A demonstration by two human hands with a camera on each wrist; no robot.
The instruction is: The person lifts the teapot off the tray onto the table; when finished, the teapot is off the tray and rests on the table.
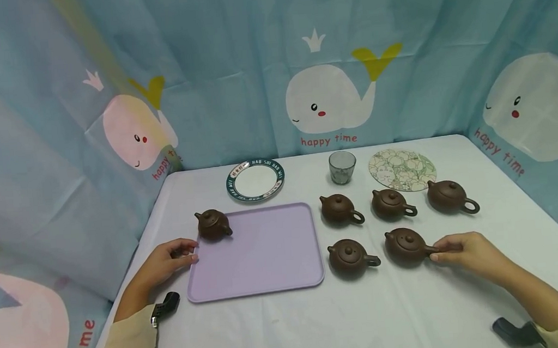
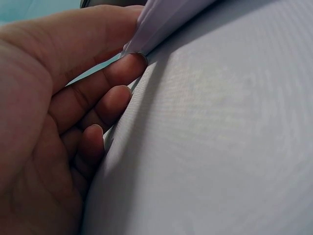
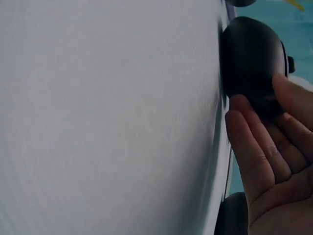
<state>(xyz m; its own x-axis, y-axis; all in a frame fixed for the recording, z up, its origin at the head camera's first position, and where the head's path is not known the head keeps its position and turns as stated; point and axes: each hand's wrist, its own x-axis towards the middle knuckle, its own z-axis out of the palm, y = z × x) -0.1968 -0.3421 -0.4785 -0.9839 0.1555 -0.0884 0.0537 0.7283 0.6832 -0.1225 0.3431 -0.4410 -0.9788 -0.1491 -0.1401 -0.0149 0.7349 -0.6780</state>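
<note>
My left hand (image 1: 165,264) pinches the left rim of a lilac tray (image 1: 261,260); in the left wrist view the thumb lies on the tray's edge (image 2: 152,22) with a finger below. A small dark brown teapot (image 1: 213,226) sits in the tray's far left corner, its handle toward the right. On the right, my right hand (image 1: 473,256) pinches the handle of another brown teapot (image 1: 405,247), which appears to stand on the table. The right wrist view shows this teapot's dark body (image 3: 252,61) beyond the fingers. Its handle is mostly hidden there.
Beside the held one stands a teapot (image 1: 348,258). Behind, in a row, are three more teapots (image 1: 338,210). At the back lie a green-rimmed plate (image 1: 243,194), a glass (image 1: 342,168) and a round patterned mat (image 1: 401,170). Whale-print curtains (image 1: 235,112) enclose the white table (image 1: 291,331).
</note>
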